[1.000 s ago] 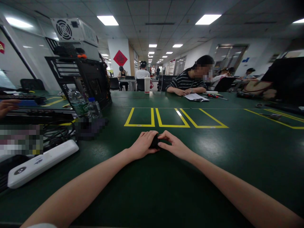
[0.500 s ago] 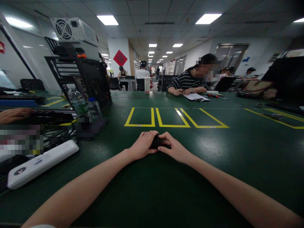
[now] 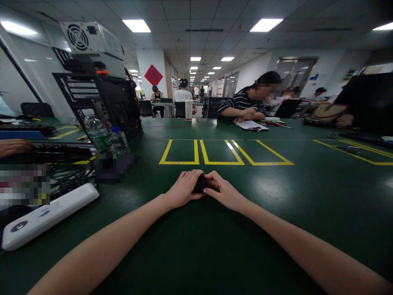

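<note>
A small black rounded object (image 3: 200,184) is between my hands at the middle of the green table (image 3: 196,254); its kind cannot be made out. My left hand (image 3: 185,187) wraps round its left side, with the fingers over the top and the thumb along the near edge. From the right, my right hand (image 3: 221,189) grips its other end between thumb and curled fingers. Both hands hide much of the object. Just beyond them, yellow tape outlines (image 3: 222,163) mark the table top.
To the left are a white power strip (image 3: 52,215), tangled cables, two plastic bottles (image 3: 98,133) and an open black computer case (image 3: 113,104). Another person's hand (image 3: 14,147) is at the left edge. Across the table, a person in a striped top (image 3: 238,102) leans over a clipboard (image 3: 251,125).
The view has shifted slightly, so the surroundings sit a little further left. My hands keep their grip on the black object. The person across has moved their hands closer together.
</note>
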{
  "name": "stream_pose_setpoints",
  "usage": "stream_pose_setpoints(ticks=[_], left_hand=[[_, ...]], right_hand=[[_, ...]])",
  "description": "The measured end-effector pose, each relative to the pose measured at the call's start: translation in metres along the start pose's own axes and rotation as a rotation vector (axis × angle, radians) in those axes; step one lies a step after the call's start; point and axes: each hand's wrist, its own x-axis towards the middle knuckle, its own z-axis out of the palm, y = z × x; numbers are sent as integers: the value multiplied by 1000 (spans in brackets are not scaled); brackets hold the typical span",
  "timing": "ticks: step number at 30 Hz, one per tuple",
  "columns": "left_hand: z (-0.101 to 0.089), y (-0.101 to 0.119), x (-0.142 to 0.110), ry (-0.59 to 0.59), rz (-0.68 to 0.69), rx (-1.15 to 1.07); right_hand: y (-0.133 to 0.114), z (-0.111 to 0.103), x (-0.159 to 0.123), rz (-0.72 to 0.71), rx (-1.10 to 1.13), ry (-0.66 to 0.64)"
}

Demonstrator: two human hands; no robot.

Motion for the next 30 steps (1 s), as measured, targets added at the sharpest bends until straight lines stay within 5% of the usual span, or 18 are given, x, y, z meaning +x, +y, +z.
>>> stream_pose_setpoints(ticks=[10,20,30], left_hand=[[1,1,1,7,1,12],[1,1,0,14,-4,6],[2,1,1,6,-11,-1]], right_hand=[[7,2,7,59,83,84],[-6,2,-4,-33,-22,38],[6,-1,5,44,13,47]])
